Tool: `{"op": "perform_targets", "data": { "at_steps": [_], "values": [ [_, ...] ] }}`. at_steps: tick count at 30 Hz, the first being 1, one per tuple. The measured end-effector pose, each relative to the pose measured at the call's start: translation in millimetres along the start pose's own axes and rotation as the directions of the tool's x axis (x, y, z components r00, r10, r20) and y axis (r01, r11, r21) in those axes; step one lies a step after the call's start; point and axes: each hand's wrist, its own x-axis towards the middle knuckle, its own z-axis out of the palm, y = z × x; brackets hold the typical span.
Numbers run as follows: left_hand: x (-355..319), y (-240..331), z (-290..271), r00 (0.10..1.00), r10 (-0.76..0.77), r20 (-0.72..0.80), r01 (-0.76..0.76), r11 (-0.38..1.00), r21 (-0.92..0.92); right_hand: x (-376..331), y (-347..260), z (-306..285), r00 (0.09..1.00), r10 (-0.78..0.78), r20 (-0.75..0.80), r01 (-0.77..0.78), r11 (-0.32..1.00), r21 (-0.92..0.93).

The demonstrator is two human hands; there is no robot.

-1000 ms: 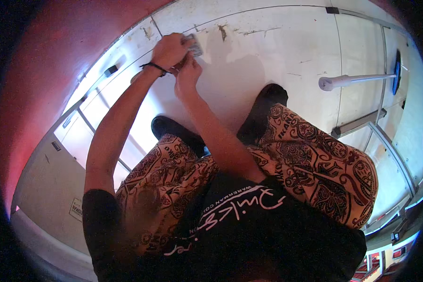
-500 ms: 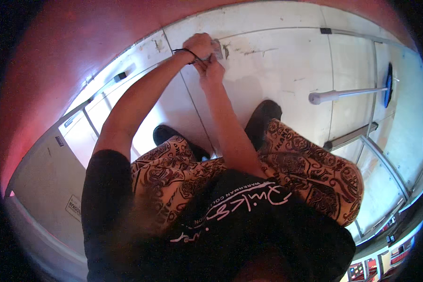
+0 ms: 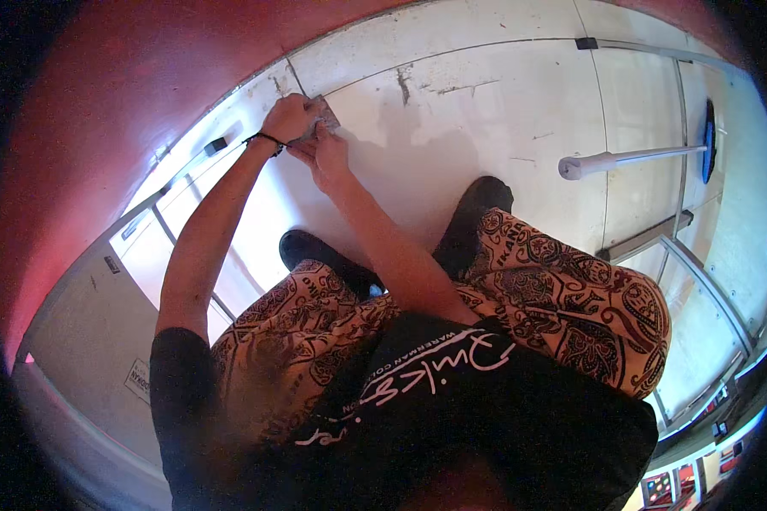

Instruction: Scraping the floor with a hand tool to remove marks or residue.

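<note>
a: where are the hands?

b: both are stretched out ahead to the far edge of the white floor [image 3: 486, 111], right where it meets the red wall [image 3: 128, 94]. the left hand [image 3: 288, 117] is curled over a small grey flat piece [image 3: 328, 115], gripping it from above. a thin dark band [image 3: 268, 140] sits on that wrist.

a: and the other one?

b: the right hand [image 3: 328, 153] lies just below and beside the left, touching it. its fingers [image 3: 315, 140] are bent in toward the same grey piece, but i cannot tell whether they actually pinch it or only rest against it, since the left hand covers most of the contact.

a: where exactly is the grey piece?

b: down on the floor at a seam between two white panels, close to the wall, beside a cracked, chipped stretch of the surface [image 3: 405, 85]. only a corner of it shows past the left knuckles.

a: what else is around?

b: the person crouches, knees bent in patterned trousers [image 3: 562, 298], with two black shoes [image 3: 477, 213] planted on the floor behind the hands. a dark shirt with white lettering [image 3: 452, 400] fills the lower part of the view. off to the right a white pole [image 3: 631, 157] lies well apart from the hands, and grey metal rails [image 3: 656, 238] run along the floor beyond it. a small dark block [image 3: 216, 146] sits at the wall edge, to the left of the left wrist.
</note>
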Motion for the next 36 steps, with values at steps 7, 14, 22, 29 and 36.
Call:
{"op": "perform_targets", "data": {
  "at_steps": [7,14,22,29,36],
  "values": [
    [11,1,13,0.999,-0.034,0.013,0.034,0.999,0.003,2,-1,-12,0.984,-0.169,0.057,0.177,0.965,-0.195],
    [36,93,22,0.993,0.1,0.057,-0.101,0.995,0.016,-21,-69,-18,0.927,-0.228,-0.297,0.271,0.956,0.112],
    [30,90,22,0.995,0.08,0.052,-0.081,0.997,0.019,-19,-50,-19,0.903,-0.36,-0.236,0.397,0.908,0.132],
    [-16,51,30,0.988,-0.075,0.137,0.114,0.945,-0.305,-33,-9,-17,0.915,-0.166,-0.368,0.19,0.981,0.031],
    [22,70,43,0.991,0.024,0.133,-0.003,0.988,-0.154,-19,-37,-19,0.809,-0.307,-0.501,0.318,0.946,-0.067]
  ]
}}
